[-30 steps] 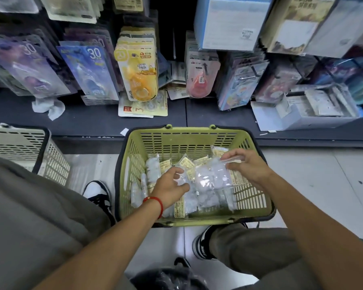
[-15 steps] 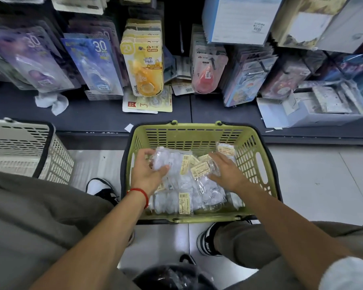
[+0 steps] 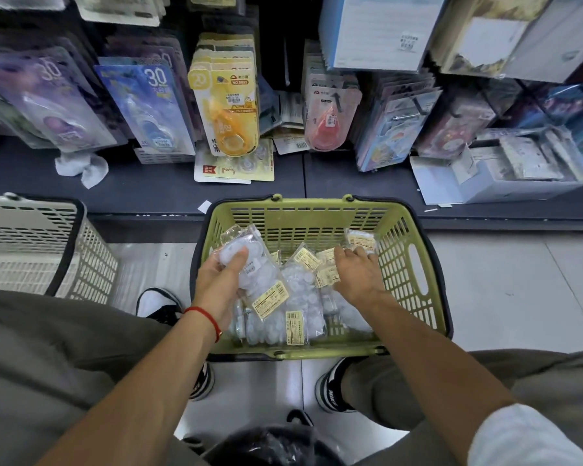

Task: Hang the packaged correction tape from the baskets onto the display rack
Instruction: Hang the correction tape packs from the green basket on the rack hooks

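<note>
A green basket (image 3: 414,264) stands on the floor between my feet, holding several clear packs of white correction tape (image 3: 300,290) with yellow labels. My left hand (image 3: 217,280) grips one long pack (image 3: 249,260) at the basket's left side, thumb on top of it. My right hand (image 3: 357,274) reaches down into the pile on the right, fingers curled among the yellow-labelled packs; whether it holds one is hidden. Above the basket, the display rack (image 3: 285,62) carries hanging carded correction tapes, among them a yellow one (image 3: 228,105) and a pink one (image 3: 329,119).
A beige basket (image 3: 48,250) stands at the left. The dark shelf (image 3: 148,190) holds loose cards, a crumpled white tissue (image 3: 81,166) and an open box (image 3: 505,176) at the right. A black bag (image 3: 266,445) lies by my knees.
My left hand has lifted a long pack up at the basket's left. My right hand has moved further right and deeper into the pile. The view has shifted slightly.
</note>
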A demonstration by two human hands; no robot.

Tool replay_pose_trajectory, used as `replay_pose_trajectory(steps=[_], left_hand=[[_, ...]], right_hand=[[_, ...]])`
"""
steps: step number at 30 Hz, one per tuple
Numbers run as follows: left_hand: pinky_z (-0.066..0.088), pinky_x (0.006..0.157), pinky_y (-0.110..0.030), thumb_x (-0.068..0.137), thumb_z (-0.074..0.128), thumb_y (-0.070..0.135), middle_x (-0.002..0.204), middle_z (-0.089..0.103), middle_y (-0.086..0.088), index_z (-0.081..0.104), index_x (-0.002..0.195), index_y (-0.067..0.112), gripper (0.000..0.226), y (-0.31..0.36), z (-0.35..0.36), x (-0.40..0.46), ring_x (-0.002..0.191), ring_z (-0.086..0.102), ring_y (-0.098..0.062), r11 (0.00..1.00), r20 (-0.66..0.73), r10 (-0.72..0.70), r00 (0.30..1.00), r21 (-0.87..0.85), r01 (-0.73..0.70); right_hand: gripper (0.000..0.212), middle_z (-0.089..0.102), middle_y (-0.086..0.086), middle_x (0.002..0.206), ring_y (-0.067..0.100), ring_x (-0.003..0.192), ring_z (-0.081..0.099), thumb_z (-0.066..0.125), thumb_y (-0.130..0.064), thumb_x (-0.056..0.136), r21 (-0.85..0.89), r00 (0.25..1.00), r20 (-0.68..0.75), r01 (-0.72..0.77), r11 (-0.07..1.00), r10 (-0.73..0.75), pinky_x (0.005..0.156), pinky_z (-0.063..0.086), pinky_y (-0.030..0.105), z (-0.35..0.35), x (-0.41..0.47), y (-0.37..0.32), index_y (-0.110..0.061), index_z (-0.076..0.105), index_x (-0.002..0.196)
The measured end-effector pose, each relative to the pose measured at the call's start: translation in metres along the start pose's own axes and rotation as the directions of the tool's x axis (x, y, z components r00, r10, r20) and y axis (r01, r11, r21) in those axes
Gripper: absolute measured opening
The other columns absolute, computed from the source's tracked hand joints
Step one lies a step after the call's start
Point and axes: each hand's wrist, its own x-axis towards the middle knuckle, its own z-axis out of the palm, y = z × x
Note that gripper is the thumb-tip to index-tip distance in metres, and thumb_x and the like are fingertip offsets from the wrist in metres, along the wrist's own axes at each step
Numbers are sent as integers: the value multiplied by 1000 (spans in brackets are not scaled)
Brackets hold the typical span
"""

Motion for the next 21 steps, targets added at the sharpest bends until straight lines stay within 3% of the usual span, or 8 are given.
replay_pose_trajectory(steps=[4, 7, 10, 12, 15, 17, 19, 21], left_hand=[[57, 72, -35, 101, 59, 5, 105, 73, -11, 66, 110, 15, 15, -3, 6, -2, 83, 70, -24, 996, 57, -82, 995, -35, 84], [60, 73, -35, 104, 58, 9, 116, 76, -14, 67, 123, 13, 21, -7, 13, -4, 87, 72, -23, 994, 113, -102, 988, -26, 106], [58, 94, -53, 107, 58, 16, 131, 71, -14, 59, 141, 19, 34, -11, 21, -6, 108, 71, -30, 983, 122, -164, 979, -68, 173], [57, 92, -61, 109, 56, 22, 133, 70, -12, 53, 146, 25, 38, -13, 23, -6, 117, 69, -36, 970, 130, -206, 970, -106, 220], [60, 90, -58, 107, 54, 42, 133, 70, -8, 55, 141, 34, 35, -7, 25, -8, 120, 69, -35, 937, 195, -250, 948, -197, 288], [62, 90, -56, 94, 63, 54, 134, 71, -8, 54, 144, 32, 55, -6, 24, -8, 120, 70, -35, 923, 254, -243, 936, -236, 304], [65, 82, -54, 93, 73, 34, 132, 72, -12, 51, 143, 28, 55, -7, 21, -8, 115, 73, -35, 938, 258, -199, 945, -230, 260], [64, 67, -46, 97, 68, 0, 130, 71, -12, 50, 139, 32, 56, -14, 14, -6, 106, 74, -34, 955, 209, -168, 963, -207, 211]], right_hand=[[45, 62, 2, 90, 27, 89, 69, 79, -14, 90, 489, 960, -42, -222, 844, 277, 76, 58, 34, -18, -3, 35, -18, 50, 124], [37, 72, 8, 97, 22, 73, 69, 79, -6, 89, 924, 895, 92, -240, 297, 436, 55, 58, 30, -42, -2, 67, -14, 65, 122], [30, 74, 19, 112, 24, 77, 75, 77, -2, 90, 956, 922, 249, -186, -226, 297, 62, 63, 35, -63, -9, 79, -9, 69, 118], [32, 72, 17, 119, 30, 96, 77, 80, -4, 84, 890, 941, 306, -229, -394, 145, 79, 65, 43, -71, -14, 68, -6, 67, 114], [40, 77, 18, 116, 32, 100, 77, 80, -8, 82, 878, 939, 343, -334, -344, -35, 93, 62, 48, -68, -22, 25, -1, 63, 118], [32, 81, 15, 101, 25, 84, 78, 81, -11, 88, 918, 930, 357, -366, -155, -85, 78, 64, 37, -59, -27, -10, 0, 63, 112], [29, 80, 6, 87, 15, 71, 72, 86, -25, 87, 944, 950, 308, -298, 145, -54, 64, 57, 28, -47, -25, -34, -7, 66, 97], [31, 77, 0, 90, 13, 78, 69, 79, -44, 92, 911, 967, 254, -248, 328, 26, 72, 56, 30, -35, -18, -39, -14, 72, 97]])
